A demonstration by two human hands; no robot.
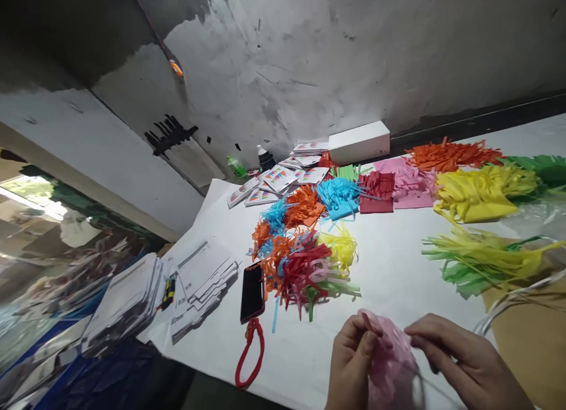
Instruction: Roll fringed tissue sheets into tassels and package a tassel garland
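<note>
Low at the near edge of a white-covered worktop (389, 280): left hand (351, 363) and right hand (460, 363), both pinching a pink fringed paper tassel (391, 354) held between them, left thumb and forefinger closed on its top, right fingertips pressed together on its right side. Just beyond, a mixed heap of tassels (305, 263) in red, orange, blue and yellow. Beside that heap on its left, a dark phone (252, 292) lying flat, with a red cord loop (250, 354) trailing toward the worktop's edge. Farther left, stacks of white printed cards (201, 280). Along the back, flat piles of cut paper in blue, red, pink, yellow, orange and green, a white box (359, 142) against the wall, small printed packets (278, 180) fanned out, a dark bottle (264, 158). At far right, a loose yellow-green fringe bundle (481, 260) beside brown card (530, 333). Behind everything, a rough grey wall (331, 56), patchily painted, with black smears. Left of the worktop, a dim, cluttered space with reflections.
</note>
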